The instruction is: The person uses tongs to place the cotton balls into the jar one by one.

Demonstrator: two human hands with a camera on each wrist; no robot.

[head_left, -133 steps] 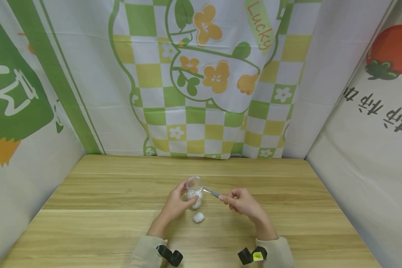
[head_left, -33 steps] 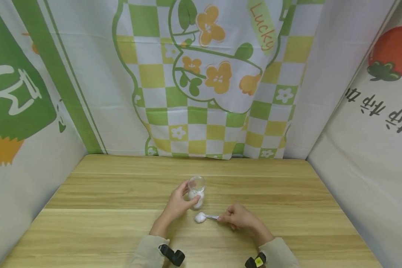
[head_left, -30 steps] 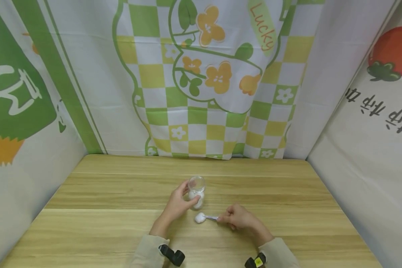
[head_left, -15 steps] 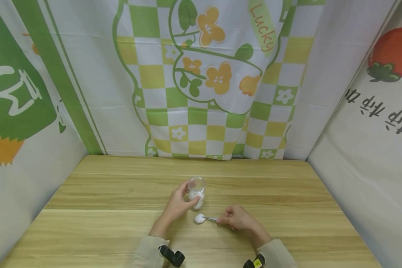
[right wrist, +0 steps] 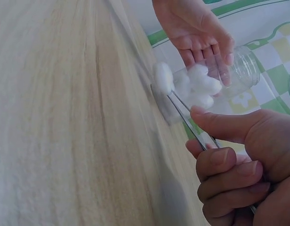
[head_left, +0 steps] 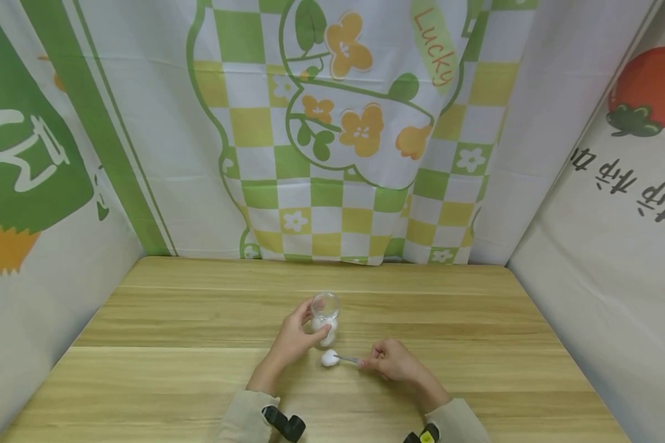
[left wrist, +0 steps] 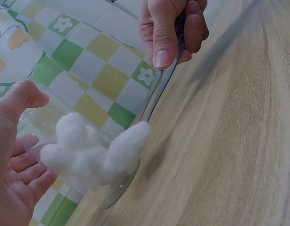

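Note:
My left hand [head_left: 295,337] holds a clear glass jar [head_left: 326,306] upright on the table, its thumb in front and fingers behind. Several white cotton balls [right wrist: 201,81] fill the jar's lower part, and its mouth has no lid. In my right hand [head_left: 394,359] is a pair of metal tweezers [head_left: 348,359], gripped between thumb and curled fingers. The tweezer tips pinch a single cotton ball [head_left: 329,358] just in front of the jar. A shadow beside that ball in the left wrist view suggests it is slightly off the wood.
The wooden table [head_left: 199,381] stretches out around both hands. Behind it hangs a green and yellow checked cloth [head_left: 332,203]. Printed fabric walls close off the left and right sides. A black camera mount [head_left: 284,423] sits on the left wrist, another on the right.
The tweezers came from beside the jar down to the loose cotton ball, which they now pinch. Lately that ball has shifted a little toward the jar. My left hand keeps its hold.

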